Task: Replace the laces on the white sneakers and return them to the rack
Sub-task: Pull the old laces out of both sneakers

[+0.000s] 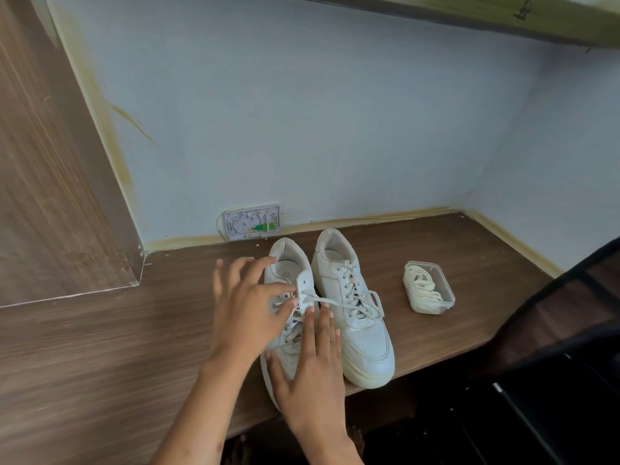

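Wood-grain desk (100,347) runs along a pale blue wall (335,112), with two white sneakers side by side near its front edge. On the left sneaker (288,266), the left hand (245,307) pinches a loose lace (339,303) between thumb and forefinger, other fingers spread. Flat over that shoe's toe lies the right hand (312,374), fingers straight and close together. Just beside stands the right sneaker (355,313), laced. Further right, a clear plastic box (448,298) holds spare laces (424,288).
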